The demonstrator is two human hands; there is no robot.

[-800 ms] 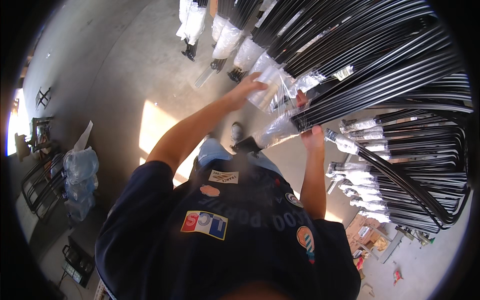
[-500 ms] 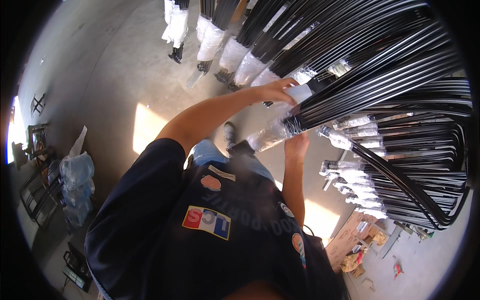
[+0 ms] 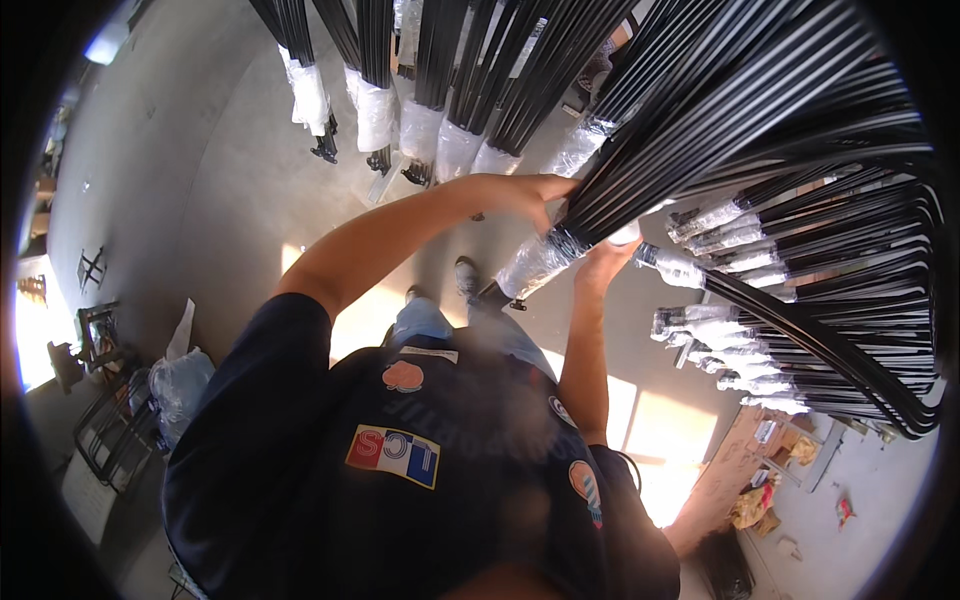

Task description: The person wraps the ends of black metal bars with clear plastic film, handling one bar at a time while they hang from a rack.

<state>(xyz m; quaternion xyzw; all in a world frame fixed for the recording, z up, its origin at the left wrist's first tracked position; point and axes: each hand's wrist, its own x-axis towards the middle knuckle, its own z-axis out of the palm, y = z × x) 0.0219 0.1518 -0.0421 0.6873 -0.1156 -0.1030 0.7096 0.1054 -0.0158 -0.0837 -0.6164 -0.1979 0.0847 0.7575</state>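
Note:
A thick bundle of black tubes (image 3: 680,130) slants down from the upper right, its lower end wrapped in clear stretch film (image 3: 540,265). My left hand (image 3: 530,198) is at the bundle's left side, thumb in front and fingertips passing behind the tubes, where they are partly hidden. On the other side, my right hand (image 3: 603,262) is closed on a whitish roll of stretch film (image 3: 626,235) right beside the bundle. The roll is partly covered by the tubes and my fingers.
More film-wrapped black tube bundles (image 3: 430,130) hang along the far side. Bent black tubes (image 3: 830,260) with wrapped ends are stacked at the right. A cardboard box (image 3: 715,470) stands at the lower right, and a dark frame (image 3: 110,420) at the left.
The roll of stretch film has passed from my left hand, around the bundle, to my right hand. The view has shifted, and the far bundles appear further left.

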